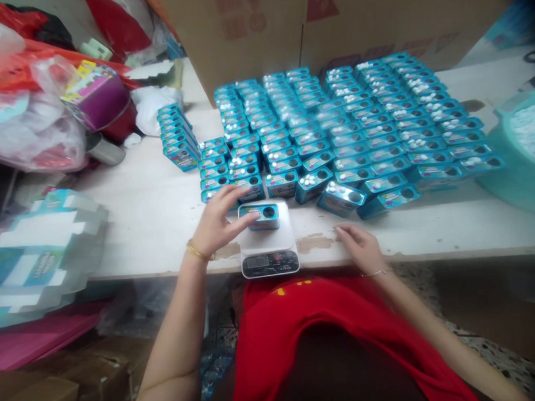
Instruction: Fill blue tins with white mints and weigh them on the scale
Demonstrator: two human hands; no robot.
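Observation:
A white digital kitchen scale (270, 243) stands at the table's front edge, its dark display panel towards me. On its plate sits a small blue carton (268, 223) with a dark round hole in its top. My left hand (219, 220) straddles the carton's left end, thumb at the near side and fingers behind. Near the table edge, right of the scale, my right hand (362, 246) has thumb and fingers pinched together; whether anything small is in them is hidden. Just behind it stand blue cartons (342, 197) with white pellets on their tops.
Rows of similar cartons (291, 128) fill the table's middle, before a large cardboard box (260, 41). A turquoise basin (509, 166) of white pellets stands right. Flattened cartons (30, 252) lie left; plastic bags (34, 128) pile up behind them.

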